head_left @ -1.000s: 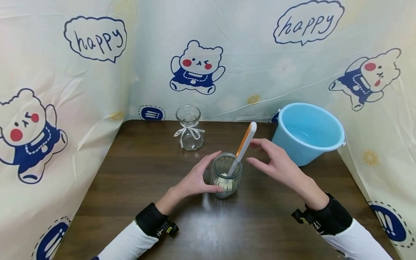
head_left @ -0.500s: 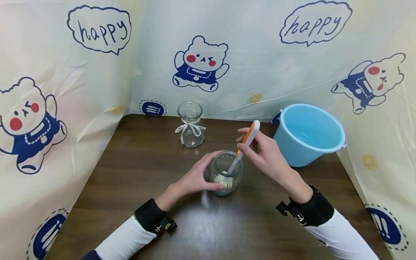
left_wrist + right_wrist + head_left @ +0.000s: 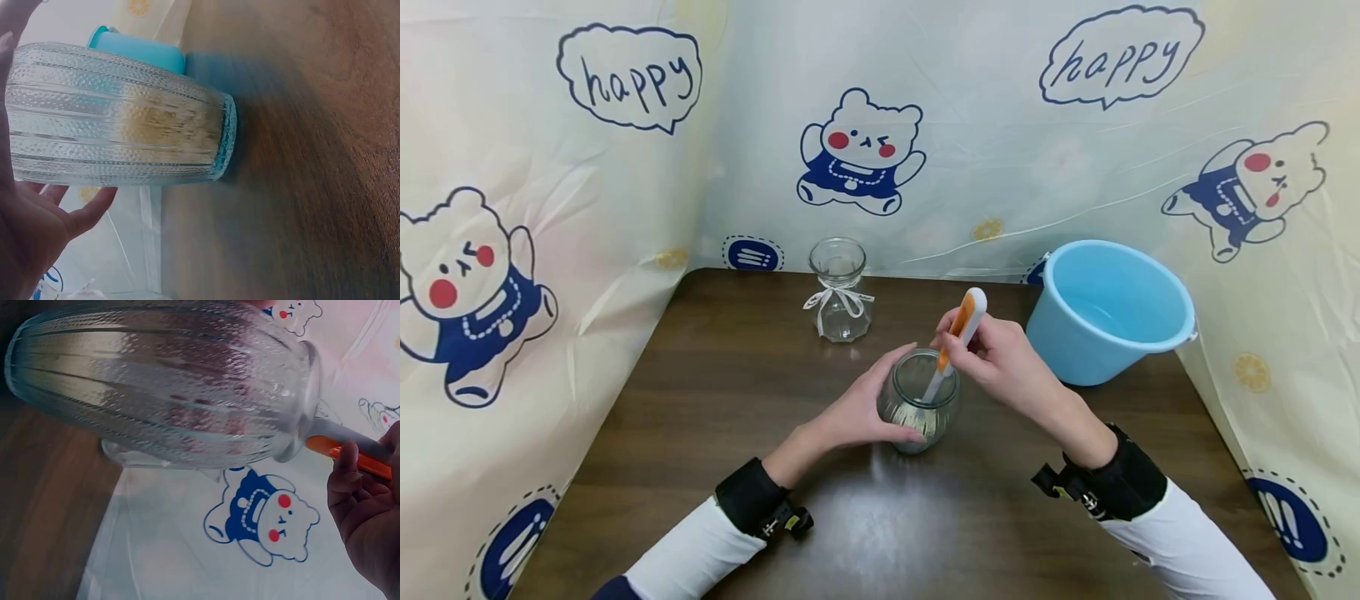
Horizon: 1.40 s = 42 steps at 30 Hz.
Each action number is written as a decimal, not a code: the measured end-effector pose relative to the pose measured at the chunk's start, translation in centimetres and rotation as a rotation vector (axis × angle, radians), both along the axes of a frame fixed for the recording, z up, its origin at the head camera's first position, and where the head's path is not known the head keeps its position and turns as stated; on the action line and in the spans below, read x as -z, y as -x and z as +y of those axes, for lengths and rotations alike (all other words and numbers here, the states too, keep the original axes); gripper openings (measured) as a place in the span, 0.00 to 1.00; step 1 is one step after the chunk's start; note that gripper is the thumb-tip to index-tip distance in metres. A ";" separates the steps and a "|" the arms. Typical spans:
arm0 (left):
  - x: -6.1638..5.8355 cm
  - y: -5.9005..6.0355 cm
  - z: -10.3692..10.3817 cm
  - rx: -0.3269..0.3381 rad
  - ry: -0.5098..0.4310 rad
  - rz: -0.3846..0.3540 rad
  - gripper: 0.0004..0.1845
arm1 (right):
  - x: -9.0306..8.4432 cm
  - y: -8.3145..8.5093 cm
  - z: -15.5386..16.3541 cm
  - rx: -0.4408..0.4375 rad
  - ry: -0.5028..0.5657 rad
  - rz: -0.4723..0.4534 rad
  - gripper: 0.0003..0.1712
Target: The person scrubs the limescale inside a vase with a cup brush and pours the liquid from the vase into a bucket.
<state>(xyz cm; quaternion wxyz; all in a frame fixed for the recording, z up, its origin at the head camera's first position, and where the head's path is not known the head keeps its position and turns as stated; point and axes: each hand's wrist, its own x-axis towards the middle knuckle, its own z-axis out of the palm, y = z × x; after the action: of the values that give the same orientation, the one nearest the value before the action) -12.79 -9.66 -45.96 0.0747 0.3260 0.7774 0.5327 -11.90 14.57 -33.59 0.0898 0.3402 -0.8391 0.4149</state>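
Right grip (image 3: pixel 1006 360) has reached the utensil (image 3: pixel 968 314) inside the jar (image 3: pixel 940 422).

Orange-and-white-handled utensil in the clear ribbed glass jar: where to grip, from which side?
Probably the handle, from the person's right: it slants up and rightward out of the jar, whose left side the left hand holds. The right hand pinches it there.

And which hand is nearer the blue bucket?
Right. The right hand is just left of the blue bucket; the left hand, at the glass jar, is farther left.
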 end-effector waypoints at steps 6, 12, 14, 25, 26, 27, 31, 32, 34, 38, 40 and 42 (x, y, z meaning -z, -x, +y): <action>-0.2 0.1 0.2 -0.018 -0.024 0.006 0.56 | -2.1 0.1 -0.9 -0.042 -0.017 0.049 0.06; -0.2 0.5 0.2 -0.022 -0.031 0.018 0.56 | -5.9 0.0 -1.7 -0.006 0.123 0.214 0.10; -0.1 0.6 0.2 -0.022 -0.041 0.013 0.55 | -6.7 -0.1 -1.9 0.018 0.169 0.251 0.12; 0.5 -0.2 0.6 0.028 -0.054 -0.037 0.54 | -1.9 -0.5 -2.8 0.014 0.163 0.159 0.17; 0.6 -0.3 0.6 0.029 -0.055 -0.040 0.54 | -1.4 -0.5 -2.9 0.008 0.144 0.145 0.17; 0.7 -0.3 0.6 0.031 -0.060 -0.042 0.54 | -1.1 -0.6 -2.9 0.000 0.120 0.133 0.16; 0.7 -0.3 0.5 0.035 -0.065 -0.034 0.54 | -1.1 -0.6 -2.8 -0.042 0.038 0.094 0.14; 0.7 -0.3 0.5 0.037 -0.065 -0.030 0.54 | -1.5 -0.7 -2.7 -0.051 0.030 0.101 0.14; 0.5 -0.2 0.5 0.037 -0.062 -0.025 0.54 | -2.7 -0.8 -2.5 -0.061 0.042 0.121 0.15; 0.2 0.0 0.5 0.026 -0.052 -0.012 0.55 | -5.8 -1.2 -1.6 -0.066 0.133 0.184 0.20; 0.1 0.1 0.5 0.022 -0.045 -0.008 0.55 | -6.8 -1.4 -1.3 -0.064 0.151 0.207 0.22; 0.1 0.2 0.4 0.021 -0.043 -0.004 0.55 | -6.9 -1.4 -1.3 -0.069 0.122 0.221 0.21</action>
<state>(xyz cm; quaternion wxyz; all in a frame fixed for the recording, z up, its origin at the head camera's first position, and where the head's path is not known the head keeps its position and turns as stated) -12.98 -9.23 -46.07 0.0746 0.3346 0.7623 0.5490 -10.51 13.30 -26.70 0.1880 0.4062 -0.7852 0.4279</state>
